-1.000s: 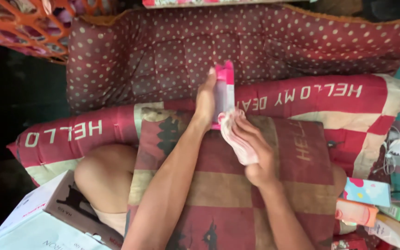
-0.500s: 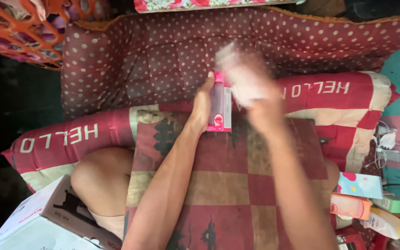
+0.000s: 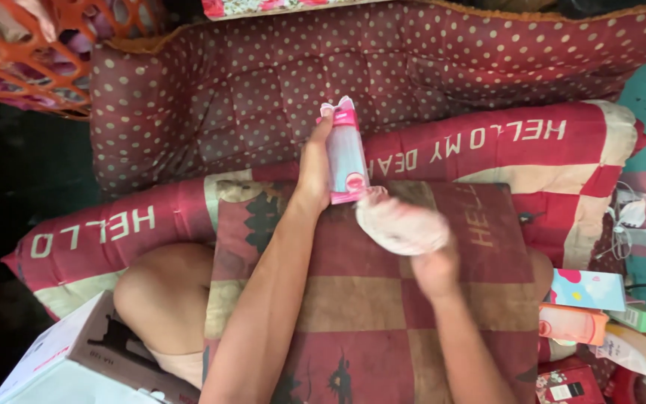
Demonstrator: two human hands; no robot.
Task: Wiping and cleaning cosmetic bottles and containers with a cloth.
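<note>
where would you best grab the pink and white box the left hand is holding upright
Probably around the long narrow sides at mid-height of the tall, slim pink and white box, coming from the left, as the left hand does now. That leaves its lower end open, where the right hand holds a crumpled pale cloth. The decorated top looks too flimsy to pinch.

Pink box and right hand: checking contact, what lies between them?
In the head view, a pale crumpled cloth held by the right hand meets the pink box.

pink package (image 3: 344, 153): glossy plastic | white cloth (image 3: 401, 224): soft fabric | checked cushion (image 3: 368, 299): matt woven cloth
</note>
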